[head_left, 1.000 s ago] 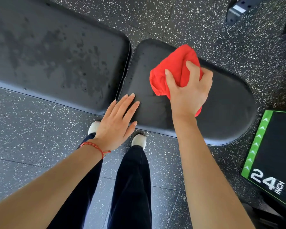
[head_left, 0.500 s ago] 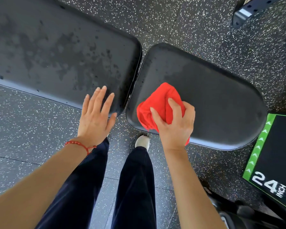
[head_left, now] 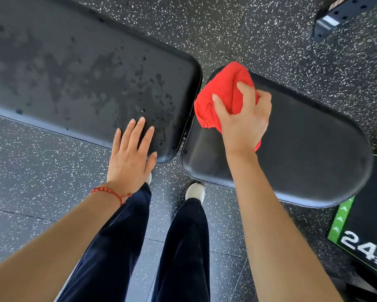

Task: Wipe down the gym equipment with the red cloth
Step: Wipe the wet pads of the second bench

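Note:
A black weight bench lies below me in two pads. The long back pad [head_left: 74, 79] on the left is speckled with droplets and damp patches. The shorter seat pad [head_left: 309, 153] on the right has a rounded end. My right hand [head_left: 244, 120] grips the bunched red cloth [head_left: 222, 92] and presses it on the seat pad's far left corner, beside the gap between the pads. My left hand [head_left: 131, 153] rests flat, fingers spread, on the back pad's near right corner. A red bead bracelet circles its wrist.
The floor [head_left: 30, 171] is dark speckled rubber. A black plyo box [head_left: 362, 236] with a green edge and "24 INCH" sits at the lower right. A dark metal frame piece [head_left: 344, 16] stands at the top right. My legs and white shoes are under the bench edge.
My right hand has carried the red cloth from the seat pad's near left edge up to its far left corner. My left hand has stayed on the back pad's corner.

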The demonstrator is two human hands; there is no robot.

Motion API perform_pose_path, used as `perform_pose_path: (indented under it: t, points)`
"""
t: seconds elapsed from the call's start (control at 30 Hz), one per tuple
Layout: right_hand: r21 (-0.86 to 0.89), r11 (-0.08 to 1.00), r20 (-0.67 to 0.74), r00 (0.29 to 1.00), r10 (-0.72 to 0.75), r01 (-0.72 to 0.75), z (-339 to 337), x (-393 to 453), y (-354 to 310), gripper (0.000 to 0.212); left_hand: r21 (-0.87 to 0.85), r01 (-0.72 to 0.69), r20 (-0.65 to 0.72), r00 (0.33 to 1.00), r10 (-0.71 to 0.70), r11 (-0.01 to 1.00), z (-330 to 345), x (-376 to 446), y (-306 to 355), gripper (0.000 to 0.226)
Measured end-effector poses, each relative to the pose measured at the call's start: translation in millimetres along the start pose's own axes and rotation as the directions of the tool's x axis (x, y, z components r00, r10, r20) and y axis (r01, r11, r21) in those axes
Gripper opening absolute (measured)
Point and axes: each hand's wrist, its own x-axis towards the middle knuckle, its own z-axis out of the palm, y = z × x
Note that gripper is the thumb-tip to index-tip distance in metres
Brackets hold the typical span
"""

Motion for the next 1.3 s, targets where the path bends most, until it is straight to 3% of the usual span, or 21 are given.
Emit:
perform_pose_path:
  t: [0.3,0.43,0.6,0.73,0.87,0.93,1.1,1.3]
  points:
    - [-0.026,0.999,0.084,0.996,-0.039,0.041,-5,-77,-12,0.042,-0.004,-0.053,0.026,0.998,0.053,0.999,-3,-1,-9,0.054]
    - [0.066,0.993,0.141,0.986,0.092,-0.102,-12,-79,-21,0.043,-0.030,-0.067,0.033,0.997,0.068,0.997,-8,-1,-12,0.054]
    - [0.366,0.851,0.179,0.926,0.333,-0.377,-17,-69,-39,0.041,-0.065,-0.039,0.017,0.999,0.040,0.997,-15,-1,-16,0.054]
    - [0.527,0.698,0.253,0.873,0.416,-0.485,-6,-65,-68,0.036,-0.092,0.015,-0.014,1.000,-0.017,0.996,-25,1,-22,0.056]
    - [0.576,0.634,0.294,0.855,0.428,-0.516,18,-74,-82,0.037,-0.066,0.062,-0.051,0.997,-0.066,0.996,-31,5,-40,0.057]
    - [0.560,0.656,0.274,0.860,0.430,-0.507,32,-82,-81,0.040,-0.047,0.090,-0.066,0.993,-0.093,0.995,-31,7,-52,0.057]
    - [0.434,0.842,0.145,0.947,0.287,-0.322,58,-104,-77,0.044,0.017,0.099,-0.075,0.992,-0.098,0.995,-28,14,-77,0.056]
    - [0.393,0.857,0.065,0.939,0.336,-0.334,79,-95,-83,0.046,0.079,0.007,-0.091,0.996,0.001,0.997,-25,19,-100,0.055]
